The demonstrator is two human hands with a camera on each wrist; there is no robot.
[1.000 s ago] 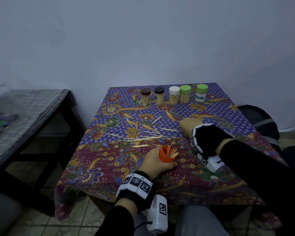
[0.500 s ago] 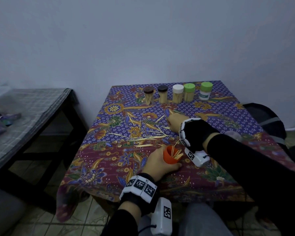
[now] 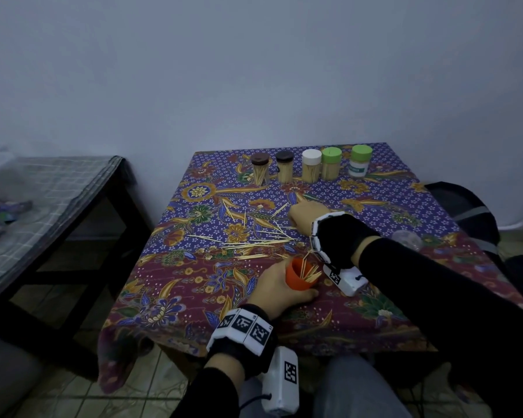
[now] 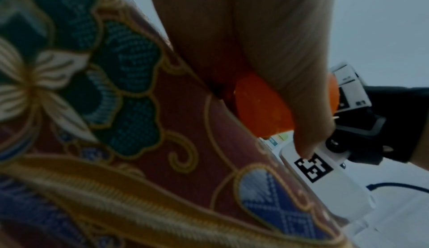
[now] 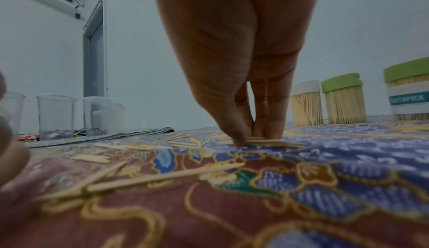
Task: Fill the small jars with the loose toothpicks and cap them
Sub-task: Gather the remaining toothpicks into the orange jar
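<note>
My left hand [image 3: 280,289] grips a small orange jar [image 3: 298,279] near the table's front edge. The jar is tilted, without a cap, and several toothpicks stick out of it. In the left wrist view the thumb [image 4: 301,90] lies across the orange jar [image 4: 260,108]. My right hand [image 3: 302,214] reaches to mid-table. There its thumb and fingertips [image 5: 241,140] pinch a few toothpicks [image 5: 274,142] lying on the cloth. More loose toothpicks [image 3: 254,242] are scattered left of it. Several capped, filled jars [image 3: 311,165] stand in a row at the back.
The table is covered by a patterned batik cloth [image 3: 194,297]. A clear round lid or cup [image 3: 406,238] lies at the right. A low side table [image 3: 43,188] to the left carries clear cups [image 5: 55,116]. A dark bag [image 3: 462,206] sits beyond the right edge.
My right hand has moved left and further onto the loose toothpicks. My left hand stays around the orange jar in about the same place.
</note>
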